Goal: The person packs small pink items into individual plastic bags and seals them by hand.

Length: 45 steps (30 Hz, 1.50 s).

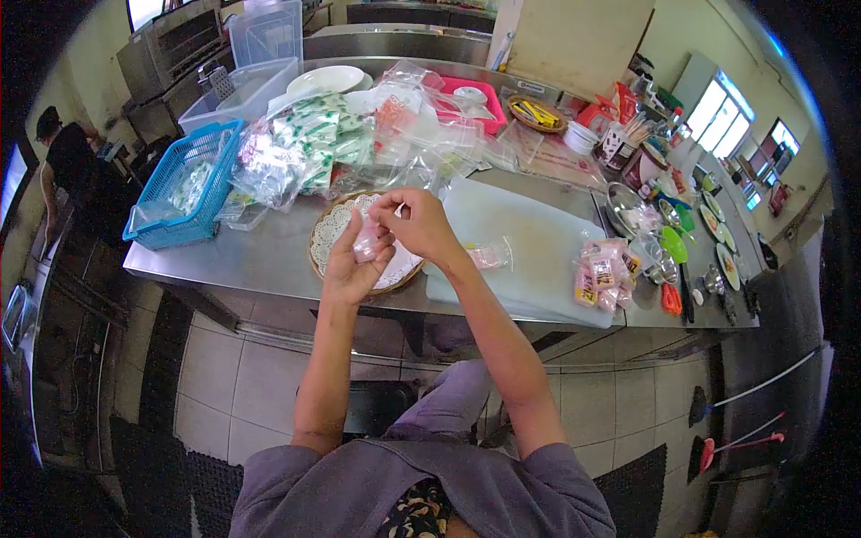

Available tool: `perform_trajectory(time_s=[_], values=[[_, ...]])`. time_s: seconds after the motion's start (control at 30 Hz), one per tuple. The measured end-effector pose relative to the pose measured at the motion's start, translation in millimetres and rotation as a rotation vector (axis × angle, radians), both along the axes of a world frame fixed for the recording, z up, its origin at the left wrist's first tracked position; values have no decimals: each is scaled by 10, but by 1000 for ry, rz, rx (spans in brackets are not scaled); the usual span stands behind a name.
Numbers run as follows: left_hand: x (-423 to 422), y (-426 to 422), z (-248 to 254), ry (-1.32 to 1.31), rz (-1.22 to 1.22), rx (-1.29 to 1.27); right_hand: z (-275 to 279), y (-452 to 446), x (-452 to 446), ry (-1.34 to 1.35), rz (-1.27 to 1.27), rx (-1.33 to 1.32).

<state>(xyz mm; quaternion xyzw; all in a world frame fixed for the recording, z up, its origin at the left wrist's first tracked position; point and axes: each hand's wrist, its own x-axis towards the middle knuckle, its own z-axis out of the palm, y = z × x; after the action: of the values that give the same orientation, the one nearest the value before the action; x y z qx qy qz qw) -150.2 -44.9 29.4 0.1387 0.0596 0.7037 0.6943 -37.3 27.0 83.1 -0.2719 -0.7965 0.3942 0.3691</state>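
My left hand is closed around a small clear plastic packet with something pale pink inside. At the packet's upper end, the fingers of my right hand are pinched together; what lies between the fingertips is partly hidden. Both hands are over a round wicker basket lined with a white lacy doily. To the right, a white cutting board bears one clear packet with pink contents. A heap of pink packets with yellow-and-black labels lies at the board's right corner.
A blue plastic basket stands left, beside piled green-and-white plastic packs. Behind are a clear bin, white plates and a pink tray. Metal bowls are at right. Another person stands far left.
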Motion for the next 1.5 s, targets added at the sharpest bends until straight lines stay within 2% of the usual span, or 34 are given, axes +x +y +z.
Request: perform_trajectory(time_s=[0.07,0.13,0.23,0.37,0.53,0.63,0.73,0.83,1.13,1.23,1.33,1.5], values=[[-72,-51,-10,-76,-44,52,-43,63,-24,29,-38,7],[-189,-98,-21,-42,18,8,-170,148,-44,24,-65,31],[-343,-141,-10,31,128,-64,-462,292,-47,-360,58,171],[-469,-159,-19,145,277,-199,-704,314,-89,-509,159,311],[-549,-141,-155,256,305,-241,-716,271,-195,-549,133,354],[-582,-113,-246,285,259,-213,-609,237,-248,-636,136,216],[-502,-104,-184,269,265,-253,-526,236,-267,-712,242,222],[-446,-108,-98,273,301,-259,-521,293,-296,-716,302,199],[-595,-73,-198,203,297,-192,-642,410,-310,-749,254,156],[-611,-64,-217,204,296,-205,-685,405,-284,-635,220,237],[-602,-67,-218,223,308,-213,-670,398,-268,-510,182,69],[-500,-55,-195,227,307,-183,-474,294,-216,-176,13,-40]])
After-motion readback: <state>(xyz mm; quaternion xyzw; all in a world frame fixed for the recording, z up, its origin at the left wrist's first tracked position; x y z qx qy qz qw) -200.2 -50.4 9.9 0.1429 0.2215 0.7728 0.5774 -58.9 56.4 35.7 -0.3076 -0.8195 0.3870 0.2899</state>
